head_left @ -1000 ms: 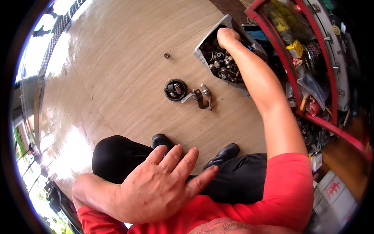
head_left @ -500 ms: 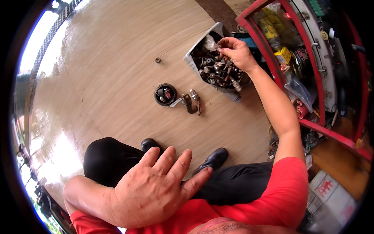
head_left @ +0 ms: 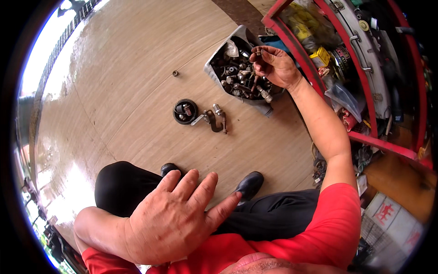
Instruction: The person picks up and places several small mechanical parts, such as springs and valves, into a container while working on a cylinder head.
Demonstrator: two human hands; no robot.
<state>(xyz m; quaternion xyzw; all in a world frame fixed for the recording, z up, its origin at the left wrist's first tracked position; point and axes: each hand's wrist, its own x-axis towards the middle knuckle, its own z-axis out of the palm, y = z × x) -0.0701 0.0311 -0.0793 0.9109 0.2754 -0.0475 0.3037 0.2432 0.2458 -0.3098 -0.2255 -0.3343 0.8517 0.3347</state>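
My right hand (head_left: 279, 68) is over the right side of a grey plastic bin (head_left: 211, 68) heaped with used bolts and other metal parts. Its thumb and fingers pinch a small brownish metal piece (head_left: 258, 53), too small to make out exactly. My left hand (head_left: 171, 218) hovers palm down in front of my body, fingers spread, holding nothing. On the floor left of the bin stands a round black dish (head_left: 175, 117) with several small metal parts in it. Beside it lie a dark curved bracket (head_left: 215, 124), a silver threaded fitting (head_left: 218, 109) and a rusty bolt (head_left: 224, 125).
A small metal nut (head_left: 175, 73) lies alone on the tan floor (head_left: 132, 91). To the right stands a red metal frame (head_left: 299, 43) around bags, a yellow box (head_left: 320, 57) and a silver case (head_left: 362, 52). My black shoes (head_left: 250, 185) are below the parts.
My right hand has lifted slightly and turned, so the pinched piece now shows at its fingertips. My left hand stays spread. The whole view has shifted a little.
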